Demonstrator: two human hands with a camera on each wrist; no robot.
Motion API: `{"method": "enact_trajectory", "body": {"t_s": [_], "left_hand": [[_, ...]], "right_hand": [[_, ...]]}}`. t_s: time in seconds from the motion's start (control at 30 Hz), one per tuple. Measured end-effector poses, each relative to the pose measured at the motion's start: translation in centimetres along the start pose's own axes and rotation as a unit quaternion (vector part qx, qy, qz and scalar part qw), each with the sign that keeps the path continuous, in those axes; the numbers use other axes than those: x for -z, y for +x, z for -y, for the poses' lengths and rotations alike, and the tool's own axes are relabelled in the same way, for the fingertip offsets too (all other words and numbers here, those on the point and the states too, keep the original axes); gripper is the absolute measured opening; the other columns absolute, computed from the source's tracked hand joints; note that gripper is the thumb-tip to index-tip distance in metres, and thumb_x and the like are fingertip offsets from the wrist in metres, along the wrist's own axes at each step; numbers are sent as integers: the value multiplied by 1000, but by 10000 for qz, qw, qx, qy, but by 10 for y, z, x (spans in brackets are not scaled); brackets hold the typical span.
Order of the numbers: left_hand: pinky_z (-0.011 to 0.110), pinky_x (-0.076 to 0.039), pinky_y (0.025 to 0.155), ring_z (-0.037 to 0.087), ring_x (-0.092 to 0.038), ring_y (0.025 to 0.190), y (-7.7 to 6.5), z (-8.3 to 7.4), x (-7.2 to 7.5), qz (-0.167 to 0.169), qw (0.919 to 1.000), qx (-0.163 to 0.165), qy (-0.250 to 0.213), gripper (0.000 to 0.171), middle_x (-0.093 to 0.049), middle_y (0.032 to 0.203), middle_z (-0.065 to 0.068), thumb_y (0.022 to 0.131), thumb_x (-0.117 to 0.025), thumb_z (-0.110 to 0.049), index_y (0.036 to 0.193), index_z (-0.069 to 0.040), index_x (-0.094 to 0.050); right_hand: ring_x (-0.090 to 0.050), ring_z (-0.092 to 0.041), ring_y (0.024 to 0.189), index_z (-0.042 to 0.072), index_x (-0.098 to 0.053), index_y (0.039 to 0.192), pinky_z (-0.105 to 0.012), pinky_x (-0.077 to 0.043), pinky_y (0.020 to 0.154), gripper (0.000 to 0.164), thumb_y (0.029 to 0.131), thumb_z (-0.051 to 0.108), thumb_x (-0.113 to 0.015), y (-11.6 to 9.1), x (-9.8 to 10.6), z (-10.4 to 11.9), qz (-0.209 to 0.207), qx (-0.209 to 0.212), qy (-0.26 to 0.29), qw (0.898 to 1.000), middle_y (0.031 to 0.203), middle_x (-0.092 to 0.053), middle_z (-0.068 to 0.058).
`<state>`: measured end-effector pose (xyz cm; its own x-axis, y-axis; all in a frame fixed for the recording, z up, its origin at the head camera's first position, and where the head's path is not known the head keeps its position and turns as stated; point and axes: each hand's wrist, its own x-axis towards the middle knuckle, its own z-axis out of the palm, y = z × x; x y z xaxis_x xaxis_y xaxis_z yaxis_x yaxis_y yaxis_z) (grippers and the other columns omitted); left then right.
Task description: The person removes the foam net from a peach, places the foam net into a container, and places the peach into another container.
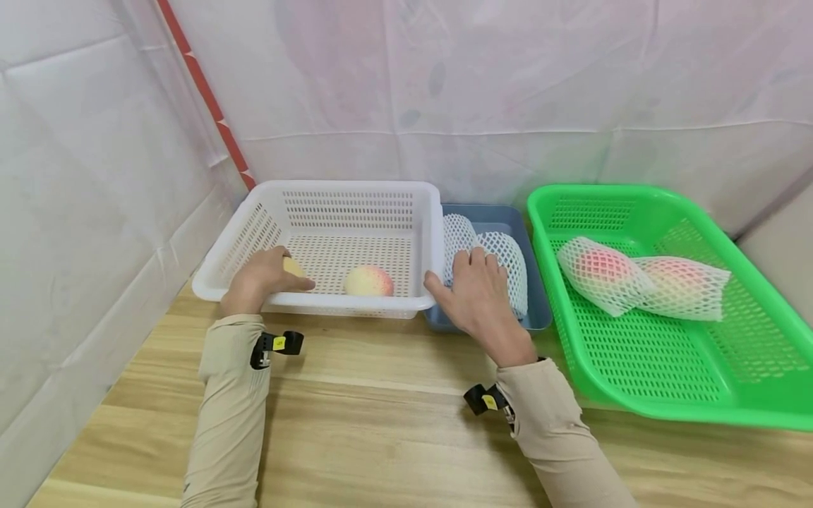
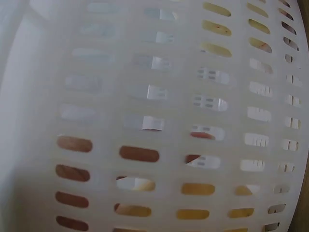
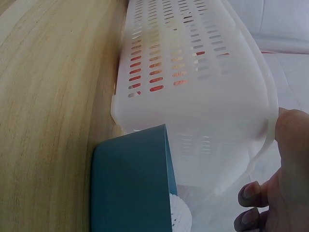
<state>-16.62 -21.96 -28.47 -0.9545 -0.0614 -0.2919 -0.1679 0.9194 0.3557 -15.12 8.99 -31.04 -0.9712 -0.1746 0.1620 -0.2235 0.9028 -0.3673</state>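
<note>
My left hand (image 1: 257, 276) reaches over the near left rim of a white basket (image 1: 358, 302) and holds a yellowish peach (image 1: 293, 267), mostly hidden by the hand. In the left wrist view, yellow and skin show through the slots of the basket wall (image 2: 178, 87). A second peach (image 1: 369, 281), pale yellow with a pink side, lies in the basket. My right hand (image 1: 479, 300) is over a blue tray (image 1: 540, 310), its thumb at the basket's right rim and its loosely bent fingers over a white foam net sleeve (image 1: 513, 264). Another foam net sleeve (image 1: 456, 233) lies beside it.
A green basket (image 1: 641, 367) stands on the right, holding two netted peaches (image 1: 603, 271). The blue tray sits between the two baskets on the wooden table (image 1: 375, 423). White cloth (image 1: 495, 85) closes off the back and the left side.
</note>
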Motion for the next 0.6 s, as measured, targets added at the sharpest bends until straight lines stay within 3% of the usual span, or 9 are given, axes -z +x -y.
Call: {"method": "enact_trajectory", "body": {"t_s": [0.23,0.6], "left_hand": [[55,-39,100,43,-46,119,-2,-2,3,106,9999,-31,41,72,-44,137,31,90,-60,-41,137,9,-39],[55,-41,96,42,-47,117,-12,-14,11,42,9999,23,92,67,-45,134,32,92,-57,-40,136,7,-39]], "right_hand": [[-39,-32,82,3,-47,83,-43,-35,72,43,90,46,-46,0,1,2,-17,-18,76,10000,86,-43,-15],[-41,-34,81,2,-48,82,-45,-37,71,43,90,44,-48,-2,3,6,-84,19,-60,9999,84,-44,-16]]}}
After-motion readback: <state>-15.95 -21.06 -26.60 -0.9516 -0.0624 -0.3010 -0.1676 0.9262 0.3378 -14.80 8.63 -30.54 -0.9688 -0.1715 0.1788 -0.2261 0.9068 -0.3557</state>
